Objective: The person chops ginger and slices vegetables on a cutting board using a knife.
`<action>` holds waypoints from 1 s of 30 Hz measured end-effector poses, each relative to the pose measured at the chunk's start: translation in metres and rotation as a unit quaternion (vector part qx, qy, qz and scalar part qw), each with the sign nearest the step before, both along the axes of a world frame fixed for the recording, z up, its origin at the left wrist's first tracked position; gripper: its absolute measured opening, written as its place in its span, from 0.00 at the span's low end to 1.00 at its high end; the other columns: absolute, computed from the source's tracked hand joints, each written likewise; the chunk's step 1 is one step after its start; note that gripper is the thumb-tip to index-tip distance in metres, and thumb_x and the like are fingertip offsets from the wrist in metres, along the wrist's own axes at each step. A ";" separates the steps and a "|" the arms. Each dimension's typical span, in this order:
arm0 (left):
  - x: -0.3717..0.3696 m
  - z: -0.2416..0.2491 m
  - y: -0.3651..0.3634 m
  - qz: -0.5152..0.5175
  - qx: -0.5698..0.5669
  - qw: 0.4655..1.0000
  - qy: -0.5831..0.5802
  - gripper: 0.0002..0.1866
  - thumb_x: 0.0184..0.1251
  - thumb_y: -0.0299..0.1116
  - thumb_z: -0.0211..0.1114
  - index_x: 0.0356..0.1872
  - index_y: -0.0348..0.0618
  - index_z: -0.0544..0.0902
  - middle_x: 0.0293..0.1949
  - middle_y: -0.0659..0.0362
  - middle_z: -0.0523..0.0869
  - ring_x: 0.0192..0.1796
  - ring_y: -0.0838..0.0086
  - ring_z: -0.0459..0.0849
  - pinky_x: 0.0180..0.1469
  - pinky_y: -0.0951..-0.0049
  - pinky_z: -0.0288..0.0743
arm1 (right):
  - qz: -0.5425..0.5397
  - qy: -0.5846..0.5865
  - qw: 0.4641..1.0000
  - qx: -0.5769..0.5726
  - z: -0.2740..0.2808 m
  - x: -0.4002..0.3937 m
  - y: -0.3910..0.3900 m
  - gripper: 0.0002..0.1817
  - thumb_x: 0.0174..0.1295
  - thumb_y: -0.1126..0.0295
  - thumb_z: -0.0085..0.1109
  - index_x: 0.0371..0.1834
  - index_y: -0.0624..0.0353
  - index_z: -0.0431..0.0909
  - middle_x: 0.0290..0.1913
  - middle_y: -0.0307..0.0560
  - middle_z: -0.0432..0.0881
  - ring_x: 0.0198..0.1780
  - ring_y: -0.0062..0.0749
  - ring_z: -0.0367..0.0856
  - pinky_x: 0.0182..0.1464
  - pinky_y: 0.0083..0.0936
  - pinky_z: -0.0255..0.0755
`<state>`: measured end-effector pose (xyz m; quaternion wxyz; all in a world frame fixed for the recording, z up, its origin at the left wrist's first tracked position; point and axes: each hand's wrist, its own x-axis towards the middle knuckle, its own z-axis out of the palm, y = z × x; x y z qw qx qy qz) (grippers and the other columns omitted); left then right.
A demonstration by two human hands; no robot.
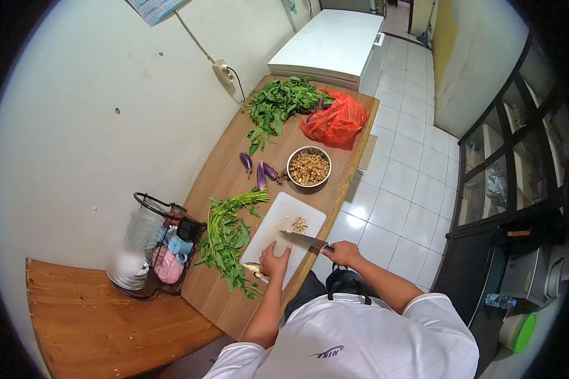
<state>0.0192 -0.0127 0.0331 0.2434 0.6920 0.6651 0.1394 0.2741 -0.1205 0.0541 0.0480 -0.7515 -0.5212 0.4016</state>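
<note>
My right hand (343, 252) is closed round the handle of a knife (305, 239), whose blade lies over the white cutting board (289, 210). On the board's lower left part rests my left hand (275, 259), fingers curved and apart, beside pale yellowish pieces (253, 268); whether it grips one is hard to make out. Small chopped bits (299, 225) lie beyond the blade. A round metal bowl (309, 167) full of brown chopped pieces stands past the board. Leafy green stems (224, 235) lie along the board's left side.
Purple eggplants (262, 175), more greens (278, 106) and a red plastic bag (337, 120) are farther up the wooden table (224, 179). A black dish rack (171, 246) with cups stands at the left. Beyond the table is a white chest (329, 43); a dark cabinet (512, 151) stands right.
</note>
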 end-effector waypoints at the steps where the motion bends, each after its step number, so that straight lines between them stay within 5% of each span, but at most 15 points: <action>1: 0.016 0.015 0.006 0.039 -0.030 0.999 -0.008 0.42 0.45 0.60 0.82 0.66 0.63 0.82 0.64 0.56 0.81 0.71 0.58 0.72 0.68 0.41 0.64 | 0.002 -0.013 1.000 0.025 0.006 -0.002 -0.003 0.38 0.69 0.28 0.44 0.39 0.51 0.90 0.37 0.50 0.90 0.44 0.50 0.90 0.47 0.45 0.82; 2: 0.031 0.027 0.014 0.079 -0.060 0.995 -0.015 0.48 0.42 0.63 0.83 0.70 0.64 0.78 0.65 0.54 0.80 0.72 0.57 0.71 0.69 0.40 0.64 | -0.002 -0.008 1.000 0.016 0.015 -0.004 -0.005 0.37 0.69 0.28 0.46 0.46 0.49 0.90 0.40 0.53 0.90 0.46 0.50 0.90 0.47 0.48 0.82; 5: 0.062 0.038 0.033 0.094 -0.097 0.989 0.066 0.58 0.36 0.65 0.84 0.75 0.66 0.69 0.69 0.53 0.76 0.74 0.54 0.69 0.71 0.39 0.61 | -0.023 -0.045 0.998 0.045 0.019 -0.010 -0.015 0.35 0.69 0.29 0.48 0.44 0.49 0.90 0.36 0.52 0.90 0.42 0.51 0.90 0.44 0.48 0.82; 7: 0.068 0.035 0.047 0.092 -0.102 0.989 0.054 0.57 0.35 0.63 0.85 0.74 0.67 0.70 0.69 0.53 0.74 0.73 0.53 0.69 0.71 0.40 0.61 | -0.031 -0.047 0.997 0.054 0.017 -0.009 -0.023 0.35 0.69 0.30 0.48 0.43 0.49 0.90 0.35 0.52 0.90 0.41 0.51 0.90 0.43 0.48 0.82; 14: 0.076 0.039 0.068 0.039 -0.015 0.997 0.063 0.42 0.43 0.60 0.83 0.64 0.65 0.79 0.60 0.56 0.79 0.69 0.57 0.71 0.68 0.43 0.62 | -0.087 -0.016 0.994 0.057 0.008 0.000 -0.055 0.34 0.68 0.30 0.50 0.39 0.50 0.90 0.33 0.52 0.90 0.40 0.53 0.89 0.43 0.46 0.82; 19: 0.047 0.024 0.060 0.051 0.015 0.999 -0.003 0.21 0.53 0.58 0.79 0.44 0.62 0.90 0.51 0.63 0.85 0.62 0.60 0.78 0.62 0.46 0.66 | -0.079 -0.018 0.996 0.039 0.010 -0.004 -0.065 0.35 0.67 0.29 0.49 0.42 0.50 0.91 0.34 0.53 0.90 0.42 0.53 0.89 0.45 0.47 0.81; 25: 0.019 0.021 0.007 -0.020 0.009 1.000 -0.006 0.21 0.51 0.59 0.79 0.42 0.64 0.91 0.46 0.64 0.87 0.58 0.60 0.81 0.60 0.47 0.68 | -0.055 -0.008 0.998 0.007 0.014 -0.018 -0.064 0.36 0.67 0.28 0.49 0.46 0.48 0.91 0.38 0.54 0.90 0.45 0.54 0.89 0.47 0.47 0.81; 30: 0.041 0.023 0.034 0.015 -0.013 1.000 0.011 0.23 0.46 0.58 0.82 0.43 0.63 0.88 0.49 0.64 0.86 0.59 0.60 0.80 0.61 0.48 0.68 | -0.077 -0.029 0.997 0.009 0.018 -0.021 -0.064 0.36 0.67 0.28 0.50 0.44 0.49 0.91 0.38 0.54 0.90 0.45 0.54 0.89 0.47 0.47 0.81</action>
